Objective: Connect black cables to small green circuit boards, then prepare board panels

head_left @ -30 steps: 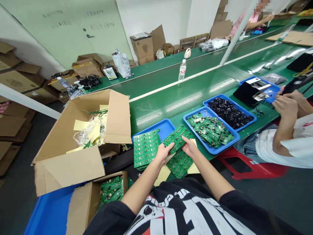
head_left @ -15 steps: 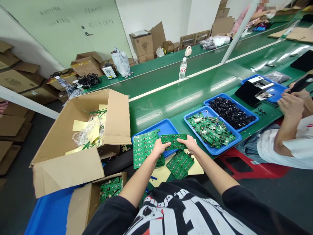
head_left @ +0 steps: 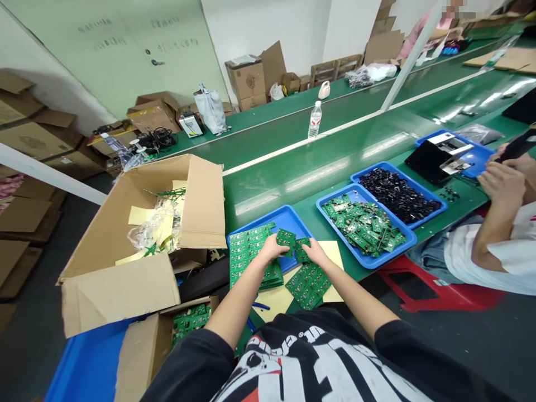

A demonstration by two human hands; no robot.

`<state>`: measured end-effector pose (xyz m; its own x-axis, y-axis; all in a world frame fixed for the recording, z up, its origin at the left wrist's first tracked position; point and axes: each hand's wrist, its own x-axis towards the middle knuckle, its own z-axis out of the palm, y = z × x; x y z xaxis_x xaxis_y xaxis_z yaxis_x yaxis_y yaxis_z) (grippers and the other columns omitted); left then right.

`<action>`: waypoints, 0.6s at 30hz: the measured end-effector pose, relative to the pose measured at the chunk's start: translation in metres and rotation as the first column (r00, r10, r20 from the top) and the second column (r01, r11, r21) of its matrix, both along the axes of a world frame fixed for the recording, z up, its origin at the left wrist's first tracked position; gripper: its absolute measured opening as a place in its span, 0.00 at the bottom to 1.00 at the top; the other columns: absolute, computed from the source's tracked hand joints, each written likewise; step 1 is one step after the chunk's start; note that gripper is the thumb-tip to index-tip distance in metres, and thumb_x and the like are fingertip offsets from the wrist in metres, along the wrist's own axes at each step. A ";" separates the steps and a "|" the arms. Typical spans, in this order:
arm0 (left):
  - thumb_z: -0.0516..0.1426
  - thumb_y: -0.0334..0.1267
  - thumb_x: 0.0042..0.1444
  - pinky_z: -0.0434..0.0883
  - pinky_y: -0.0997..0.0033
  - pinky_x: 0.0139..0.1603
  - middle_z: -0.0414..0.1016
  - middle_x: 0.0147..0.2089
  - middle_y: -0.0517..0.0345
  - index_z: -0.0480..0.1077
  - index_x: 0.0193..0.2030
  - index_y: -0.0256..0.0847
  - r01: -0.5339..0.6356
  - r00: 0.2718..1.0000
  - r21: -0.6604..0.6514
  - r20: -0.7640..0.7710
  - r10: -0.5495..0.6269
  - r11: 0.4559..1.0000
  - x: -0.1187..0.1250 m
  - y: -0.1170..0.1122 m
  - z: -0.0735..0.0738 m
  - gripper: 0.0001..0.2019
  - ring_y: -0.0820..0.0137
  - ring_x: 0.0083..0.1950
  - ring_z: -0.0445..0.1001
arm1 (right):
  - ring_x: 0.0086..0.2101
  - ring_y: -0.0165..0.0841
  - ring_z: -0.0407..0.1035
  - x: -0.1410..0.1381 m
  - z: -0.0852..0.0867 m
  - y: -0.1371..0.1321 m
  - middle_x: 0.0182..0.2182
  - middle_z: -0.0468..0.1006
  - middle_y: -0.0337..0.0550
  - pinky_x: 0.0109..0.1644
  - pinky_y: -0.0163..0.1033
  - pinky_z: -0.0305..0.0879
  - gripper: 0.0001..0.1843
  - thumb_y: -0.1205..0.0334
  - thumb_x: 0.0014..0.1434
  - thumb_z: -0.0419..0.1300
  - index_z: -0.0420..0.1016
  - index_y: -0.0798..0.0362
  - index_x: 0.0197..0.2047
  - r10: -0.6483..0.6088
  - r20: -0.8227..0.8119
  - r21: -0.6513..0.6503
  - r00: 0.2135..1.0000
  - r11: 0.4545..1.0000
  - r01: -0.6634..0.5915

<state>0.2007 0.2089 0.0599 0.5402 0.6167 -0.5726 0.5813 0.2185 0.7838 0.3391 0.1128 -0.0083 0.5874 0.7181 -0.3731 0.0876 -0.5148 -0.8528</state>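
Observation:
My left hand [head_left: 272, 245] is closed on a small green circuit board [head_left: 286, 238]. Close beside it, my right hand [head_left: 315, 250] pinches another green circuit board piece [head_left: 301, 250]; a gap shows between the two pieces. Under and left of my left hand lies a stack of larger circuit board panels [head_left: 247, 251], partly over the blue tray [head_left: 293, 216]. Below my right hand another board panel [head_left: 309, 285] rests on yellow paper [head_left: 335, 257].
Right of my hands, a blue tray [head_left: 408, 244] holds many small boards, and another tray [head_left: 444, 210] holds black parts. A large open carton [head_left: 121, 290] stands at left. A water bottle [head_left: 314, 120] stands farther back. A co-worker's hands [head_left: 505, 178] hold a black object at right.
The single board strip that both hands held has parted into two pieces, one in each hand. My right hand has shifted slightly left and down.

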 end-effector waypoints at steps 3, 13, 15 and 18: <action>0.64 0.30 0.39 0.71 0.73 0.27 0.72 0.31 0.58 0.68 0.35 0.34 0.030 0.998 -0.024 0.050 -0.029 0.999 -0.003 0.006 0.005 0.15 0.71 0.30 0.73 | 0.46 0.47 0.64 0.002 0.003 0.005 0.40 0.72 0.59 0.48 0.45 0.59 0.13 0.67 0.45 0.58 0.68 0.61 0.37 0.036 0.030 -0.025 0.999 0.999 -0.035; 0.67 0.35 0.29 0.65 0.79 0.21 0.72 0.24 0.64 0.71 0.33 0.36 -0.054 0.984 -0.081 0.166 0.067 0.995 0.003 0.011 0.014 0.19 0.75 0.23 0.70 | 0.20 0.30 0.68 0.005 0.038 0.035 0.24 0.73 0.38 0.21 0.33 0.64 0.18 0.47 0.54 0.50 0.67 0.54 0.36 0.392 -0.110 0.141 0.913 0.916 -0.376; 0.65 0.40 0.36 0.65 0.79 0.21 0.73 0.26 0.61 0.70 0.37 0.36 -0.158 0.968 -0.069 0.186 0.169 0.985 0.005 0.008 0.011 0.19 0.75 0.24 0.70 | 0.19 0.29 0.67 0.000 0.041 0.040 0.24 0.73 0.37 0.20 0.33 0.64 0.17 0.49 0.57 0.45 0.64 0.53 0.37 0.401 -0.069 0.149 0.914 0.910 -0.388; 0.64 0.45 0.37 0.69 0.73 0.25 0.75 0.28 0.55 0.70 0.39 0.35 -0.230 0.946 -0.087 0.215 0.244 0.969 0.006 0.001 0.003 0.22 0.69 0.27 0.74 | 0.20 0.29 0.69 -0.008 0.041 0.047 0.26 0.74 0.40 0.21 0.33 0.64 0.14 0.53 0.58 0.44 0.63 0.54 0.37 0.400 0.034 0.130 0.916 0.907 -0.401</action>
<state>0.2063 0.2102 0.0632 0.5001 0.7108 -0.4946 0.3195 0.3794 0.8683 0.3309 0.1599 0.0329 0.2420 0.9358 -0.2565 0.2685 -0.3186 -0.9091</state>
